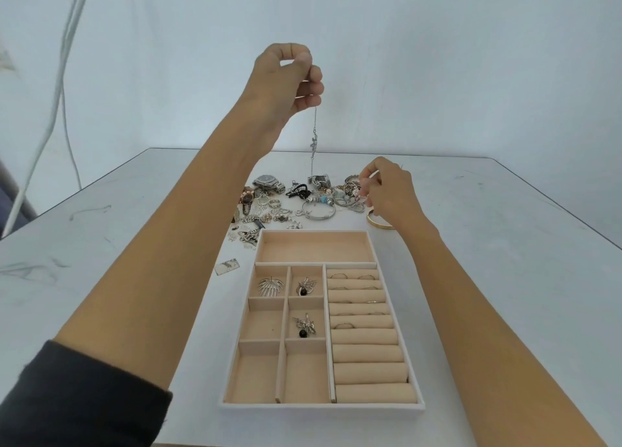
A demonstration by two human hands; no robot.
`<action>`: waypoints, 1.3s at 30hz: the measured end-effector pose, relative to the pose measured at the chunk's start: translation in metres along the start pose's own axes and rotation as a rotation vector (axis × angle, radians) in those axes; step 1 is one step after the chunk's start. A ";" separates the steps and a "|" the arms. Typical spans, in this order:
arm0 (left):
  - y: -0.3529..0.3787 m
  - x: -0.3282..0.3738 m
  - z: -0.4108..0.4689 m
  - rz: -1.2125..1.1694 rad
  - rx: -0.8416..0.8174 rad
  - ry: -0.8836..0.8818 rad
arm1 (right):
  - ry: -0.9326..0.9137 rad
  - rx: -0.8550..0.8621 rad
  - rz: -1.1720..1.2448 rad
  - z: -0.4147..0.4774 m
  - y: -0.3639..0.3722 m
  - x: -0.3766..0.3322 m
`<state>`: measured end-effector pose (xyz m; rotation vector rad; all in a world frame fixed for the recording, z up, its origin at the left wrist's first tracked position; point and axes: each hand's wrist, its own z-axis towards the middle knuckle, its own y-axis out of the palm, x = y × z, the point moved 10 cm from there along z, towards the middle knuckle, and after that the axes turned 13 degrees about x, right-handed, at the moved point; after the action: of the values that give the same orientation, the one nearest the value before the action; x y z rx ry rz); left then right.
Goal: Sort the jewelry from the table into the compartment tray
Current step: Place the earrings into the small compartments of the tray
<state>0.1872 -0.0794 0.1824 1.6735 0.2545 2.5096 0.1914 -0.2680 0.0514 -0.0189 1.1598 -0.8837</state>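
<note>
Above the jewelry pile (296, 200), left hand (289, 76) pinches the chain (314, 133) between thumb and forefinger. The chain hangs plumb, long axis vertical, lower end reaching the tangle. Right hand (387, 190), at the pile's 3 o'clock, is nearer that end; fingers curled in, what they hold unclear. Compartment tray (319, 408) lies 6 o'clock of the pile.

Beige tray (397, 288); silver chain (315, 136); gold bangle (378, 225); white table (488, 244).
</note>
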 end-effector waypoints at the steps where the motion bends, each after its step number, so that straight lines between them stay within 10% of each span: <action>1: -0.001 0.004 -0.002 -0.015 -0.012 0.007 | -0.004 0.002 0.013 0.000 -0.001 -0.001; 39: -0.053 0.041 -0.088 0.029 -0.083 0.108 | -0.036 -0.201 0.328 -0.062 -0.006 -0.072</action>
<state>0.0897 -0.0268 0.1758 1.5244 0.1349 2.5971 0.1305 -0.2023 0.0833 -0.0084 1.1736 -0.4743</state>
